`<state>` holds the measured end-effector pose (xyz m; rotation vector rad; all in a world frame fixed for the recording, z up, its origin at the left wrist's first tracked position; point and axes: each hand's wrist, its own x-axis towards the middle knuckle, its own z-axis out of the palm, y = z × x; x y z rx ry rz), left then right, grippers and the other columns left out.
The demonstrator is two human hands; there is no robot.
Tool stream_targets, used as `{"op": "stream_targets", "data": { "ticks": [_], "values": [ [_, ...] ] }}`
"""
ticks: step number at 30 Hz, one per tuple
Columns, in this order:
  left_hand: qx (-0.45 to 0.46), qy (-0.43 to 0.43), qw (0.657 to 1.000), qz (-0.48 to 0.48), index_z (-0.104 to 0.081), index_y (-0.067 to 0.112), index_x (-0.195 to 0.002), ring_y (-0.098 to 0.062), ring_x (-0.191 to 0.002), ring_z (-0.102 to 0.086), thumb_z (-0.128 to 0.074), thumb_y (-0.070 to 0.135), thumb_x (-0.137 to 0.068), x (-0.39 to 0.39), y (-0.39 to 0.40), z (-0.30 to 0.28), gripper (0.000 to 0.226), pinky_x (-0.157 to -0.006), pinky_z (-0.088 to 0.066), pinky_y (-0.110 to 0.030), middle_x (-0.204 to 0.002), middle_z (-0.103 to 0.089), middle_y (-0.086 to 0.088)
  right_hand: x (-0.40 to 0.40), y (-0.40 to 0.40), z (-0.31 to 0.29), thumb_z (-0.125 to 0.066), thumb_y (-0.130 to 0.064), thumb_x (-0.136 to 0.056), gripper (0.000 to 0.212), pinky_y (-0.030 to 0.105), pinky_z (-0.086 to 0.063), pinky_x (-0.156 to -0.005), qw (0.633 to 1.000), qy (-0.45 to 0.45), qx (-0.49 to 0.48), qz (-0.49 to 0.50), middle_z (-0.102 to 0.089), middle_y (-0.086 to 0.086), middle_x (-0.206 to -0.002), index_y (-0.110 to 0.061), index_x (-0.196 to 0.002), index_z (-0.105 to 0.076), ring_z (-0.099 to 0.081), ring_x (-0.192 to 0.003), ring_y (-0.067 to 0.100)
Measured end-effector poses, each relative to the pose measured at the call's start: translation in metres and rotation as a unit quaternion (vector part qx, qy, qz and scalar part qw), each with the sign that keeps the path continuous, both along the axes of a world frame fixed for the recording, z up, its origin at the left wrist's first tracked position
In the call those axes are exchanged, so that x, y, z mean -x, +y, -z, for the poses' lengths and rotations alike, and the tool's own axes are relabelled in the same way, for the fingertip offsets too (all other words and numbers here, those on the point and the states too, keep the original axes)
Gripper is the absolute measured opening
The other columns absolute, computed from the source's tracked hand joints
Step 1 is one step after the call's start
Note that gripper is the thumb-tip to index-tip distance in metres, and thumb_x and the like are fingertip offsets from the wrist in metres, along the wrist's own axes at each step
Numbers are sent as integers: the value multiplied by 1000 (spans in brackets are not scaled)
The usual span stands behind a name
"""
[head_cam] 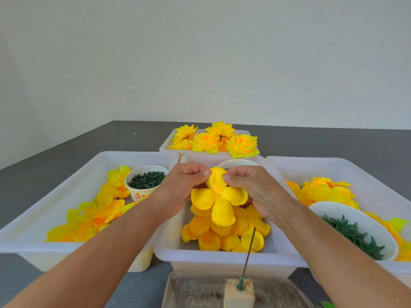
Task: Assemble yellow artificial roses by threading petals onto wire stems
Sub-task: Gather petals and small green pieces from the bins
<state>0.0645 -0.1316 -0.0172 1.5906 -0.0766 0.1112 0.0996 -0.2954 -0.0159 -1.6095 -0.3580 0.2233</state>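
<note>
Holding of a four-lobed yellow petal piece is noted above the middle white bin. Its upper lobe is pinched from either side by the left hand and the right hand, thumbs and fingertips curled onto the fabric; the other three lobes hang free. A small dark hole is visible at the centre of the piece.

The wire stem stands tilted in a foam block at the near edge, bare, well apart from the held piece. No petal is yet threaded on it.

Risks, as judged:
- The centre hole is small and the fabric limp; with the grip on one lobe only, the piece may fold and the wire tip may be missed or pushed through the fabric beside the hole.
- The stem leans and is seated only in foam, so downward force could tip it further or work it loose.
- More than one layer may be held; this cannot be told from the view.
- Loose petals heaped in the bin could be snagged and dragged out.

Finished roses are seen in the far bin.
</note>
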Motion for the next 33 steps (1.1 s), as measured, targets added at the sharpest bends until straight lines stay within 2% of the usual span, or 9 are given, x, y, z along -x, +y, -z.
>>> {"op": "stream_targets", "data": {
  "ticks": [4, 10, 14, 17, 19, 22, 26, 29, 33],
  "values": [
    [-31, -13, 999, -5, -63, -6, -98, -30, -80, -57, -56, 14, -90, 0, -1, 2, 23, -68, -48, -32, -91, -64, -21, -1, -1, 2, -71, -17, -79, 14, 13, -47, -52, 997, -60, 10, 46, -66, -12, -57, -22, -67, -68, -58, -59, 2],
    [-66, -23, 997, 13, -68, 6, -92, -25, -79, -63, -65, 8, -83, 4, -5, 2, 10, -72, -51, -36, -86, -69, -12, -3, -1, 7, -77, -15, -74, 34, 10, -33, -43, 987, -140, 6, 74, -43, -12, -45, -17, -50, -52, -39, -44, 1],
    [-59, -44, 997, -26, -68, 0, -94, -16, -69, -66, -65, 1, -82, 2, -2, 3, 13, -63, -54, -29, -78, -71, -6, 1, 0, 4, -74, -21, -77, 25, 14, -36, -47, 989, -142, 0, 47, -52, 4, -58, -12, -58, -60, -43, -52, 3],
    [-64, -67, 992, -88, -69, 1, -95, -14, -67, -67, -67, -2, -79, 0, -1, 2, 16, -63, -56, -28, -81, -71, -8, 2, 1, 3, -66, -23, -84, 18, 19, -44, -59, 992, -119, 7, 37, -64, -1, -65, -18, -67, -69, -54, -65, 8],
    [-106, -94, 984, -106, -70, 11, -85, -16, -69, -66, -69, 0, -78, 0, -1, 3, 13, -66, -55, -30, -81, -71, -10, -2, 0, 4, -65, -22, -86, 19, 21, -45, -63, 993, -90, 20, 79, -65, -5, -67, -20, -68, -69, -55, -70, 9],
    [-177, -136, 968, -111, -64, 21, -65, -9, -59, -59, -72, 2, -76, 0, -3, 3, 24, -61, -50, -27, -64, -67, 0, -10, 1, 6, -66, -22, -86, 20, 24, -41, -58, 985, -21, 50, 166, -58, -2, -74, -20, -66, -63, -49, -71, 11],
    [-229, -193, 952, -69, -66, 23, -65, -4, -68, -62, -72, -2, -75, 5, -9, 2, 28, -69, -52, -21, -71, -68, 5, -20, 1, 7, -64, -21, -86, 18, 24, -40, -56, 968, 31, 86, 233, -46, -2, -75, -15, -76, -51, -43, -68, 12],
    [-248, -221, 943, -27, -71, 8, -75, -7, -80, -64, -69, -5, -77, 7, -11, 1, 13, -77, -49, -14, -83, -71, -5, -24, -1, 7, -64, -19, -87, 33, 40, -52, -83, 959, 101, 55, 259, -49, 5, -87, -11, -115, -50, -52, -89, 23],
    [-278, -230, 932, -23, -71, 1, -77, 0, -90, -59, -69, -5, -76, 10, -13, 1, 7, -82, -40, -4, -89, -69, -3, -23, -6, 3, -58, -14, -90, 33, 49, -49, -94, 950, 137, 33, 278, -48, 9, -91, -6, -122, -48, -48, -93, 27]
  ]
}}
